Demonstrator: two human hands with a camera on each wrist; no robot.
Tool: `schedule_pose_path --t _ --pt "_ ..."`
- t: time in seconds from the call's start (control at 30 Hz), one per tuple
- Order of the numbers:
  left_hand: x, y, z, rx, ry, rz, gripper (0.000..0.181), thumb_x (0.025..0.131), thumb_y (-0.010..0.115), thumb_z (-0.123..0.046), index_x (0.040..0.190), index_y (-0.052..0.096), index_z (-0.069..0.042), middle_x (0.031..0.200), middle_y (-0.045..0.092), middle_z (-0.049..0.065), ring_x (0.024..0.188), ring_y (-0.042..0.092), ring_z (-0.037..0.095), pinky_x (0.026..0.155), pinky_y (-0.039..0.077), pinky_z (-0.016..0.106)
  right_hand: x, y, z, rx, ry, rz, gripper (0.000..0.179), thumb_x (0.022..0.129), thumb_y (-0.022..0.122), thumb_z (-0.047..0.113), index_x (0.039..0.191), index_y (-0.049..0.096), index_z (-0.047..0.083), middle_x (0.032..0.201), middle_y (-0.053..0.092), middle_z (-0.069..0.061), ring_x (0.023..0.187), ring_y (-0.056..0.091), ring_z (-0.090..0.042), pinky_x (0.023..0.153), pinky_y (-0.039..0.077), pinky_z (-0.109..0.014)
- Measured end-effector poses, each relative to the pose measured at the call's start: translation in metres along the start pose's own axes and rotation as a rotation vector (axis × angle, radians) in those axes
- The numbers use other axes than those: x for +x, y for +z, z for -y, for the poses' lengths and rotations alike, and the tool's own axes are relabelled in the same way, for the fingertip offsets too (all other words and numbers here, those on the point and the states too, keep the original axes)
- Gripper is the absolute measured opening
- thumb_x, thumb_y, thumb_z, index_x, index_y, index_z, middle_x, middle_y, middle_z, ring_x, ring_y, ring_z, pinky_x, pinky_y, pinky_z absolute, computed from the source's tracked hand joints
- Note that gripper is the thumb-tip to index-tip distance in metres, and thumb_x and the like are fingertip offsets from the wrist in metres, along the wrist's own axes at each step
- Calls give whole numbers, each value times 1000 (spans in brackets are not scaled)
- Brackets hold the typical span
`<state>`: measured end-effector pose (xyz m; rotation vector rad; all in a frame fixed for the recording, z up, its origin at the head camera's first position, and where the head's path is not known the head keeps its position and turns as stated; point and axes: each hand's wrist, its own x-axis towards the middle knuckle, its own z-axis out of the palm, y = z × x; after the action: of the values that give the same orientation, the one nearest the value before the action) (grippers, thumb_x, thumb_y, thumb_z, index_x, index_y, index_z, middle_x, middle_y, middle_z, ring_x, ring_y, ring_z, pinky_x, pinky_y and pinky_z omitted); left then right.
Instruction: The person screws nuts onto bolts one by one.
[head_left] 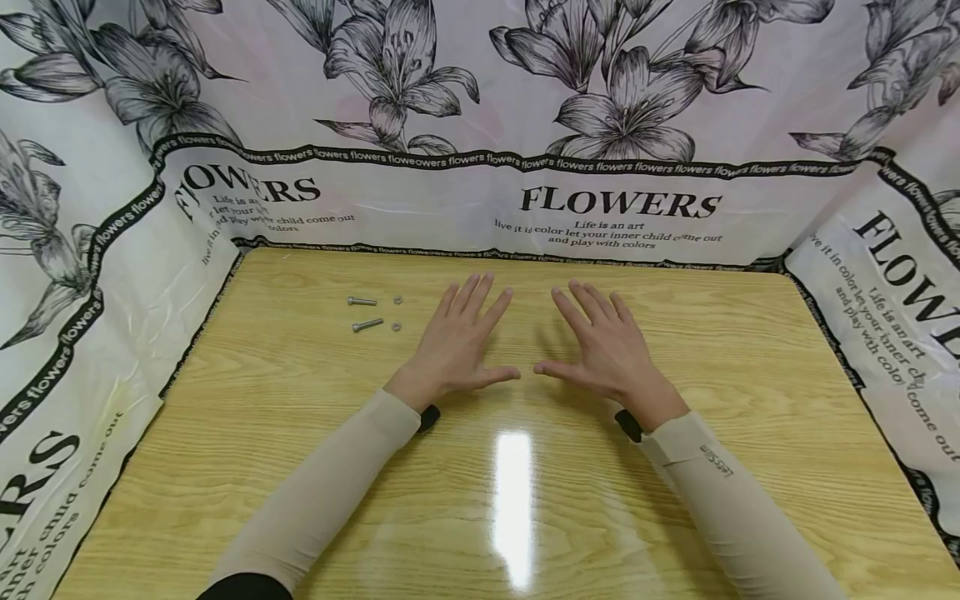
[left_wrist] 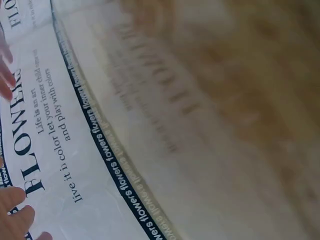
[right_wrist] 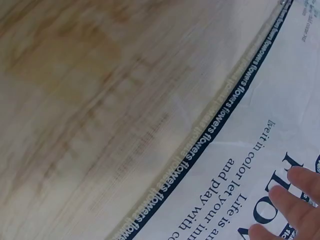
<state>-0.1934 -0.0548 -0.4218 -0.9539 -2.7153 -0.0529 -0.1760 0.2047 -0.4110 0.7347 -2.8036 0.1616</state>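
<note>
In the head view, my left hand (head_left: 461,342) hovers over the table with fingers straight and spread, holding nothing. My right hand (head_left: 611,350) mirrors it a short way to the right, its fingers also extended and nothing in it. The two thumbs point at each other without touching. Left of my left hand lie two metal bolts, an upper bolt (head_left: 362,301) and a lower bolt (head_left: 367,325). Beside them are two small nuts, an upper nut (head_left: 397,300) and a lower nut (head_left: 396,327). In the right wrist view, fingers (right_wrist: 295,205) appear at the lower right.
The wood-grain table (head_left: 375,500) reflects a bright light streak near its front middle. A white flower-printed cloth (head_left: 435,208) with black lettering bounds it at the back and both sides. Each wrist carries a small black strap, such as the right strap (head_left: 628,425).
</note>
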Motion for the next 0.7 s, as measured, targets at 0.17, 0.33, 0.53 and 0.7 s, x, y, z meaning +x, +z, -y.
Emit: schedule_pose_path --t 0.17,0.33,0.53,0.7 --pt "-3 -3 2 -73 18 -61 98 82 48 -75 152 23 -12 157 16 17 144 14 33 116 13 48 1 -2 3 53 -12 -25 100 76 53 78 152 26 18 150 33 -14 133 35 -37 110 24 -55" --pt "-6 -7 1 -112 21 -87 84 88 55 -60 149 30 -9 155 23 17 140 24 32 113 23 46 3 2 5 86 -25 -43 95 79 57 73 150 30 15 147 39 -14 131 39 -36 106 31 -54" --pt "-12 -8 0 -201 -4 -109 74 90 61 -49 146 35 -7 149 34 17 132 39 31 107 35 45 6 4 10 111 -45 -61 92 80 59 69 149 32 15 140 47 -14 124 47 -35 100 39 -54" --pt "-17 -8 2 -277 -9 -152 66 89 64 -42 141 43 -7 141 45 15 125 47 31 103 39 44 9 4 15 127 -50 -50 88 81 58 69 148 34 17 136 50 -14 120 50 -34 99 40 -53"
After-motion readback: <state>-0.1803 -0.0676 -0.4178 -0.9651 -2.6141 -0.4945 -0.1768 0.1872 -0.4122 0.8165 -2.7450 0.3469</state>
